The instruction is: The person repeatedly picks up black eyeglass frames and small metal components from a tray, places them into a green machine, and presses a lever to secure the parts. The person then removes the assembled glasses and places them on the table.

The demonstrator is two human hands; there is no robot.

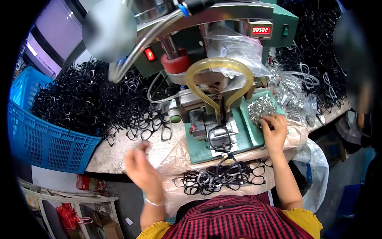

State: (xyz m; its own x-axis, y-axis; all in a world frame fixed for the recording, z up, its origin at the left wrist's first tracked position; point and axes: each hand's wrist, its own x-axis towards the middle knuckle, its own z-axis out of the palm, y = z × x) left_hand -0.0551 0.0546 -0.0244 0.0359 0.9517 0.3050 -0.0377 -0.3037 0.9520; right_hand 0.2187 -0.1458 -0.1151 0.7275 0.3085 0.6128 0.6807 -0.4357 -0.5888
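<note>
Glasses frames [203, 182], black and thin, lie in a pile at six o'clock, just past the red-and-black checked cloth [223, 217] the person wears. One more frame [225, 152] sits a bit farther up, one loop over the green machine [195, 149] and one over the pile. At eight o'clock, the left hand [139, 161] is up with bent fingers; it is blurry, so I cannot tell if it grips anything. At three o'clock, the right hand [275, 129] curls its fingers at shiny metal bits [260, 107] in a green tray [256, 138]; I cannot tell if it has one. Near nine o'clock, a blue basket [47, 137] stands by a big black heap [87, 95] on the counter [115, 155].
</note>
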